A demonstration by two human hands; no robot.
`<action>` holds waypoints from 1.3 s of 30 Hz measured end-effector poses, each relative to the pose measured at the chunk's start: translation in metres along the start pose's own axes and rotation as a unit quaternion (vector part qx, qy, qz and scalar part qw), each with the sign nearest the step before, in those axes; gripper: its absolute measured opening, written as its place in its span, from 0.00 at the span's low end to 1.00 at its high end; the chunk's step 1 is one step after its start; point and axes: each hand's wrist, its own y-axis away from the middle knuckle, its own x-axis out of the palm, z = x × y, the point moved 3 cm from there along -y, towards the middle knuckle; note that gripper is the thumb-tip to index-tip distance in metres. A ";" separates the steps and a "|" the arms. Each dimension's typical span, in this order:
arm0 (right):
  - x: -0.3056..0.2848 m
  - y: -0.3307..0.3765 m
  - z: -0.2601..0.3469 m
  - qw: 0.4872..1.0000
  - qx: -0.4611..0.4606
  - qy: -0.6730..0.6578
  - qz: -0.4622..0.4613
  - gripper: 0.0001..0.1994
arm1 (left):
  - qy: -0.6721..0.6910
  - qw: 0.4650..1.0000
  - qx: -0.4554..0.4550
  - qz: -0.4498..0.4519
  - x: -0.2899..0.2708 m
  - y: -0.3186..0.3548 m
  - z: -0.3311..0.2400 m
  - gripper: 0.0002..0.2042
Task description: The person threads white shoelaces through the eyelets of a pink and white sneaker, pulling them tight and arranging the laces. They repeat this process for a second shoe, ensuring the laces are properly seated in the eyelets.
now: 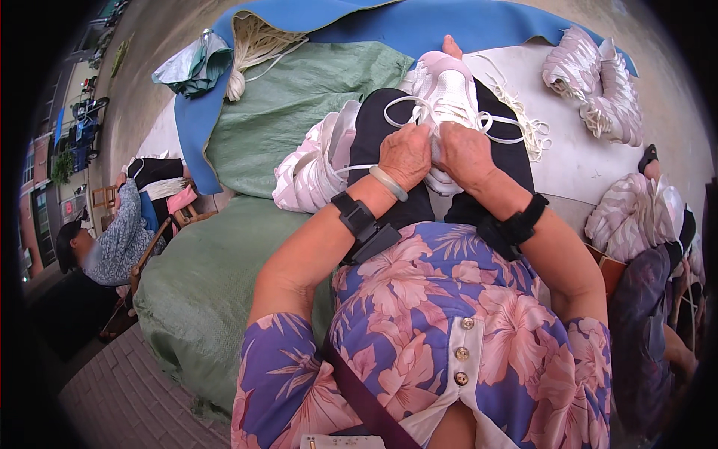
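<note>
While both hands work at its near end, the pale pink sneaker lies on the person's lap, toe pointing away, w/ the white lace looping loose across its upper and off to the right side. Left hand is closed, fingers pinched on the shoe's edge and lace by the heel; right hand is closed too, pressed on the shoe just beside the left, knuckles nearly touching. Judging from the slack loops, lacing looks partway: cord is in the shoe but not drawn tight or tied. A second pink sneaker rests against the left thigh, on the green sack; whether it's laced can't be told. More sneakers lie on the ground at upper right, well apart, & a bundle of white laces sits far left.
</note>
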 end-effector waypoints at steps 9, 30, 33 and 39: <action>-0.072 0.145 -0.120 0.999 0.032 0.039 0.007 0.05 | -0.012 0.999 -0.027 0.021 -0.001 0.004 -0.004 0.08; -0.050 0.069 -0.051 0.986 -0.099 -0.125 -0.047 0.15 | 0.155 0.978 -0.124 0.066 -0.031 -0.025 0.039 0.07; -0.045 0.067 -0.047 0.991 -0.102 -0.087 -0.026 0.15 | 0.379 0.877 -0.233 0.180 -0.035 -0.025 0.039 0.08; -0.048 0.070 -0.050 0.982 -0.130 -0.126 -0.050 0.09 | 0.335 0.862 -0.290 0.245 -0.037 -0.028 0.026 0.18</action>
